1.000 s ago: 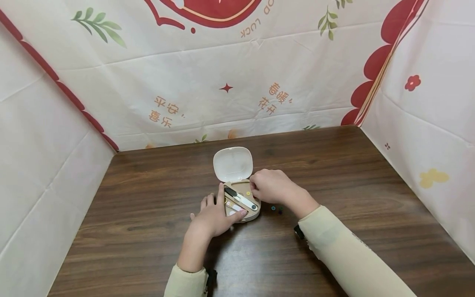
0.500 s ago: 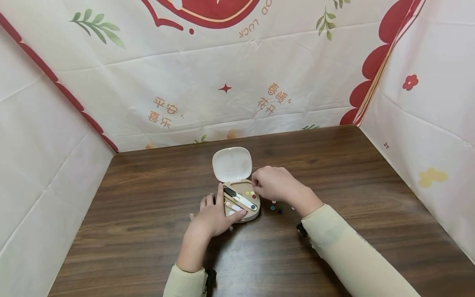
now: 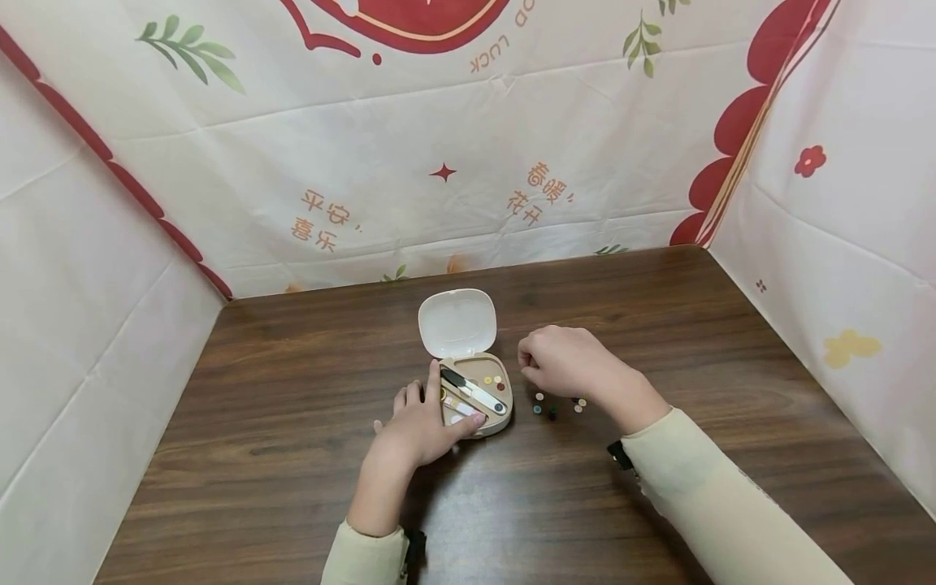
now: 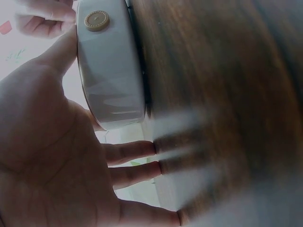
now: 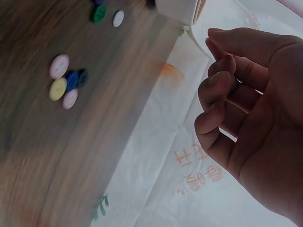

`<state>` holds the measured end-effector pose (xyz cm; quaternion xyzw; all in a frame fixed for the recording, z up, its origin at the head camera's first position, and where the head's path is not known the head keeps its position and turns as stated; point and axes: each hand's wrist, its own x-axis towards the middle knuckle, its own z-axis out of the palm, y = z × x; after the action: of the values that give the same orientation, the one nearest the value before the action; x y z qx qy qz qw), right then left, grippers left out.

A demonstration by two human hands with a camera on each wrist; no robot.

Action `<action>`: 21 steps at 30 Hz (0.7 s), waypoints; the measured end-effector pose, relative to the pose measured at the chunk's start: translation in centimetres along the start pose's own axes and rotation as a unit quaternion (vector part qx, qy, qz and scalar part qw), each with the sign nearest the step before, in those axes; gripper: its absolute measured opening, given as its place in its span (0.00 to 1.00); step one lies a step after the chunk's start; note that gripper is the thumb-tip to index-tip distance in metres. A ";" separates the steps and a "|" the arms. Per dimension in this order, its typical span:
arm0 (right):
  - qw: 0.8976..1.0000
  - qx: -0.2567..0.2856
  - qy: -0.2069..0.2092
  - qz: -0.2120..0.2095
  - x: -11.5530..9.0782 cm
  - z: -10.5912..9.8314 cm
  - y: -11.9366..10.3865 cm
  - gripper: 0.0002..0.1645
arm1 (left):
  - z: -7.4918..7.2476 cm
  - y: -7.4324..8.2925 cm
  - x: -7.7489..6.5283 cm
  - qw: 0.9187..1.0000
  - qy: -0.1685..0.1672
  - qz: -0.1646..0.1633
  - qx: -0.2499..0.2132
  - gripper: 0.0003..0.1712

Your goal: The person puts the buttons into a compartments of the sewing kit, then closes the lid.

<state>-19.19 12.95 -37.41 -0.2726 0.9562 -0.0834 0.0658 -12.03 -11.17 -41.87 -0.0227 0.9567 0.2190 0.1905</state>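
An open sewing kit box [image 3: 500, 426] with a raised white lid [image 3: 457, 323] stands on the table. Small thread scissors [image 3: 475, 394] lie diagonally in its tray, beside a yellow button [image 3: 487, 380], a cream button [image 3: 497, 379] and a dark red button [image 3: 500, 387]. My left hand [image 3: 415, 429] steadies the box at its left and front, thumb over the near rim and fingers stretched. Its other fingertips rest on the table in the left wrist view. To the right of the box hovers my right hand [image 3: 566, 361], fingers loosely curled, with nothing visible between them [image 5: 251, 90].
Several loose buttons lie on the table below my right hand, among them a blue-green button [image 3: 537, 409], a green button [image 5: 99, 13], a yellow button [image 5: 58, 89] and a pink button [image 5: 59, 66]. Printed white cloth [image 3: 351, 162] walls the table's back and sides.
My right hand has drawn back from the tray toward the right, uncovering the cream and dark red buttons there and more loose buttons on the table. My left hand stays at the box.
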 end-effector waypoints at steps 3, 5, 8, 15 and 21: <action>1.000 -0.005 -0.002 0.000 -0.8 0.1 0.6 0.14 | -0.1 0.1 -0.1 1.000 0.001 0.000 -0.001 0.67; 1.000 -0.006 -0.010 0.002 -1.3 0.3 0.9 0.13 | -0.2 0.1 -0.2 1.000 0.001 0.000 -0.002 0.67; 1.000 -0.010 -0.025 0.012 -2.2 0.6 1.5 0.13 | -0.3 0.2 -0.3 1.000 0.001 0.000 -0.005 0.67; 0.998 -0.010 -0.046 0.038 -3.7 1.5 2.8 0.11 | -0.4 0.1 -0.4 1.000 0.003 -0.001 -0.007 0.67; 0.998 -0.029 -0.031 0.040 -4.3 2.2 4.0 0.16 | -0.2 0.0 -0.3 1.000 0.000 -0.002 -0.008 0.66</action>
<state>-17.22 18.28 -40.00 -0.2386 0.9658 -0.0446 0.0910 -11.86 -11.23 -41.60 -0.0262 0.9550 0.2260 0.1904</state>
